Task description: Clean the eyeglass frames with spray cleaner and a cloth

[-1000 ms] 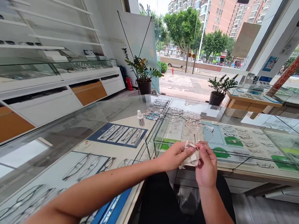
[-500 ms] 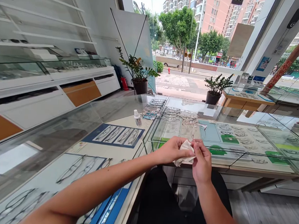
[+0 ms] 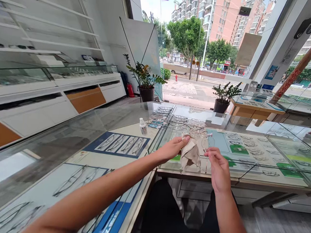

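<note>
My left hand (image 3: 173, 148) pinches the top corner of a small beige cleaning cloth (image 3: 190, 155), which hangs open below my fingers. To its right, my right hand (image 3: 218, 166) pinches a thin-framed pair of glasses (image 3: 206, 147), its lens and temple sticking up beside the cloth. Both hands hover over the near edge of a glass display counter (image 3: 134, 119) with several rows of glasses laid out under the glass.
A small white bottle (image 3: 143, 126) stands on the counter to the left of my hands. Two potted plants (image 3: 146, 82) sit by the window beyond the counter. White shelves and drawers line the left wall. More glass counters run to the right.
The cloth was bunched around the glasses between both hands. My left hand has now lifted away to the left, letting the cloth hang open, apart from the glasses in my right hand.
</note>
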{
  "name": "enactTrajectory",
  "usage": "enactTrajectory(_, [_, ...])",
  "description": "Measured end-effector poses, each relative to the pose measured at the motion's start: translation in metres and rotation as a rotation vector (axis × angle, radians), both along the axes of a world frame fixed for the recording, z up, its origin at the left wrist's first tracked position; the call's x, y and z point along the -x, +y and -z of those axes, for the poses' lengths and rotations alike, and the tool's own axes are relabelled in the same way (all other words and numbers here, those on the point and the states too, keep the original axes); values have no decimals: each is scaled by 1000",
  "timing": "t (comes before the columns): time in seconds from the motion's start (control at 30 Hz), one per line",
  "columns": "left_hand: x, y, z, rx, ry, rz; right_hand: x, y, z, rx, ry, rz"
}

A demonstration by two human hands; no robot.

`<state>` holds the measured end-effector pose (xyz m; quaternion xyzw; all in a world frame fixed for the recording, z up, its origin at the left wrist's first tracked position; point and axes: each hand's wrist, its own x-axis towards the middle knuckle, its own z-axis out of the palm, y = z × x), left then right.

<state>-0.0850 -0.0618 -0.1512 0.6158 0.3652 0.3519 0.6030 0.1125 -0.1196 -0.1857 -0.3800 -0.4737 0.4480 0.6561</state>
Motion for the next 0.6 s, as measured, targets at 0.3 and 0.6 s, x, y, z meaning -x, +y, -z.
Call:
enactTrajectory(0.3, [4, -1, -13, 34, -163, 52, 11, -4, 9, 97, -123, -81])
enactTrajectory(0.6, [2, 3, -3, 1, -207, 7, 15, 3, 14, 76, -182, -37])
